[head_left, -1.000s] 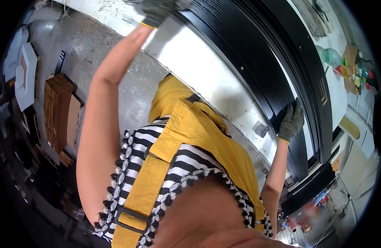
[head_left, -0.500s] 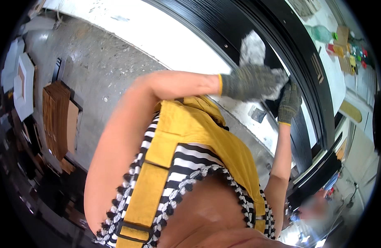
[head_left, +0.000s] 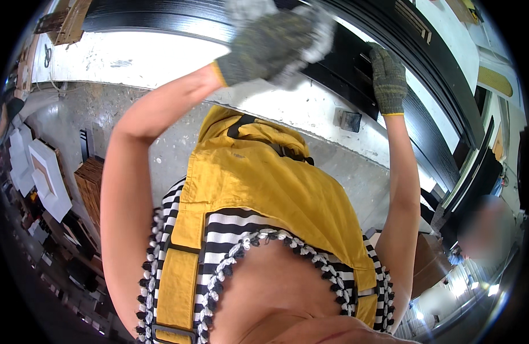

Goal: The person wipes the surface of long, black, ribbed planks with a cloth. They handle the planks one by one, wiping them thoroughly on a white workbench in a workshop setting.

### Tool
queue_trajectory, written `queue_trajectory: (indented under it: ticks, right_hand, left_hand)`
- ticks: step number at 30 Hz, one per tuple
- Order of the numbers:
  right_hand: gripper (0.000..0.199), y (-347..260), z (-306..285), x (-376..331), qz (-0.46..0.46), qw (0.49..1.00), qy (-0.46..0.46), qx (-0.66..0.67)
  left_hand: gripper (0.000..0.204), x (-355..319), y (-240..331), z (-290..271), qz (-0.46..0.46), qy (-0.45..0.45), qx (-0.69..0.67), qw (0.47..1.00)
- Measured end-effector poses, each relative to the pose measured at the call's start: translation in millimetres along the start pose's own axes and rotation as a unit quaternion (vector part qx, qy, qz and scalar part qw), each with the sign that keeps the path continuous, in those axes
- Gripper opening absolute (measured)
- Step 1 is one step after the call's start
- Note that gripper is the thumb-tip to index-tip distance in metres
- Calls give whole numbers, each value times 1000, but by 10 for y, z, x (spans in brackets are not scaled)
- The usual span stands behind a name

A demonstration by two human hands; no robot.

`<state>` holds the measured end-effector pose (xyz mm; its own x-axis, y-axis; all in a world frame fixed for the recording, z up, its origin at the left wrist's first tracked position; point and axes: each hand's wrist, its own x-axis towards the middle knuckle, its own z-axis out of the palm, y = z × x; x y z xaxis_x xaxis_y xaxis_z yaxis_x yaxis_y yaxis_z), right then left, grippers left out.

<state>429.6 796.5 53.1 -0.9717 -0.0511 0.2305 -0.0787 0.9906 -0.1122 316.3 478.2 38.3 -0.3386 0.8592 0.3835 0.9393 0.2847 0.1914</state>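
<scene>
My left hand [head_left: 270,49], in a dark grey-green knit glove with a yellow cuff, is closed around a crumpled grey-white rag [head_left: 319,37]. The rag sticks out on both sides of the fingers and is blurred, over a long black panel [head_left: 161,17] with a fine grain. My right hand [head_left: 389,83], gloved the same way, holds on to the panel's edge farther right, its fingers bent over the black surface. Beneath the panel lies a white work surface [head_left: 127,60], on which a small dark square block [head_left: 350,121] rests between my two hands.
A black frame [head_left: 442,74] with ridged edges lies beyond the panel. Wood pieces [head_left: 69,26] stand at the far left end. On the concrete floor [head_left: 172,149] at left are a brown stack of boards [head_left: 89,186] and white panels [head_left: 49,178]. Another person [head_left: 487,229], blurred, is at right.
My left hand has swept the rag leftward along the panel, away from my right hand. The right hand keeps its place at the panel's edge. The whole view has shifted.
</scene>
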Motion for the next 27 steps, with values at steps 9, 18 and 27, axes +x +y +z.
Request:
queue_trajectory:
  ticks: [9, 18, 27]
  right_hand:
    - [32, 147, 106, -51, 51, 988, -8, 146]
    - [34, 165, 145, -97, -63, 996, 59, -18]
    - [40, 179, 160, -33, -99, 992, 58, -43]
  left_hand:
    - [46, 749, 806, 235, 96, -48, -121, 987]
    - [41, -549, -912, -794, -163, 38, -158, 973]
    - [43, 334, 72, 5, -8, 124, -198, 972]
